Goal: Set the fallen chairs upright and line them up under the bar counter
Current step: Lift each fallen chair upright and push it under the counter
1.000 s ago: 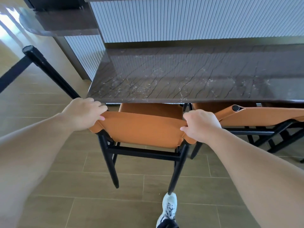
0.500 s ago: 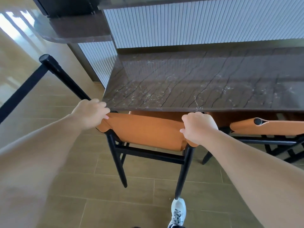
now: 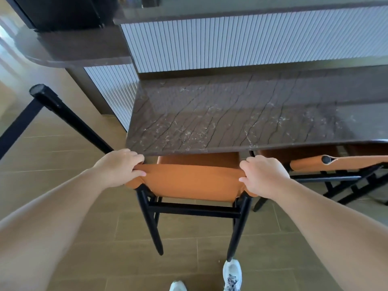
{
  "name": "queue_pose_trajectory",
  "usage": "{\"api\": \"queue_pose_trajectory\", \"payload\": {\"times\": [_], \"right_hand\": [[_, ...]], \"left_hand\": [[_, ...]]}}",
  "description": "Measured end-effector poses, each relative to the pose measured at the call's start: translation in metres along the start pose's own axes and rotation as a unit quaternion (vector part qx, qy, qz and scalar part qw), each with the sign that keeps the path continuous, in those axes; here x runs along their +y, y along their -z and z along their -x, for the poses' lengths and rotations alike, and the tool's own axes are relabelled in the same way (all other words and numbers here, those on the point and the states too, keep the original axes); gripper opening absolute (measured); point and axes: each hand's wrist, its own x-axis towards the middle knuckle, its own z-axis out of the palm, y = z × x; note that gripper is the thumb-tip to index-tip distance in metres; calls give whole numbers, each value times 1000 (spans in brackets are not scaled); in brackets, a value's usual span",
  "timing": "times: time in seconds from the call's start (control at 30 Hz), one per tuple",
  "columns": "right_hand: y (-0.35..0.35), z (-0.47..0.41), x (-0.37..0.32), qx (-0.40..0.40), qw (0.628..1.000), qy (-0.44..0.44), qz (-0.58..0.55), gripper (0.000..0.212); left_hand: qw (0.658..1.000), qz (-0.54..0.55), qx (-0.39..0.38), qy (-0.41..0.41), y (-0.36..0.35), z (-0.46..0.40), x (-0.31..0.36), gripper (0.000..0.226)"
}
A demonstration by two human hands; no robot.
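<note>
Upright chair [image 3: 192, 183], backrest parallel to counter [image 3: 241, 120] edge, corners in left grip [image 3: 120, 168] and right grip [image 3: 263, 175].

Both hands, left [image 3: 117, 168] & right [image 3: 263, 175], grip upright chair [image 3: 192, 182] backrest, seat under bar counter [image 3: 241, 120]

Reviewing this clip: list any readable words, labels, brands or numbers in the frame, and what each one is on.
None can be read.
Chair, counter, black post: no print shows.
Shoes: no legible brand mark.
Small items on the upper ledge at the top edge: too blurred to tell whether they carry text.
</note>
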Motion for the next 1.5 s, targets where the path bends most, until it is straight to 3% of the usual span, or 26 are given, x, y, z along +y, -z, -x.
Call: {"api": "queue_pose_trajectory", "payload": {"times": [0.37,0.63,0.9,1.13,1.5], "right_hand": [[1,-16,37,1,998,32,52,34],[-9,-30,91,-19,996,39,82,37],[-2,-50,110,-34,997,34,57,36],[-14,-44,94,23,999,23,38,34],[-20,-39,7,11,1000,-19,2,28]], "left_hand": [[999,38,18,30,-7,-15,18,32],[992,84,71,62,-23,-16,80,31],[994,40,74,64,-13,-34,83,30],[998,-25,46,44,-17,-41,58,37],[993,-108,14,39,-24,-51,-14,44]]}}
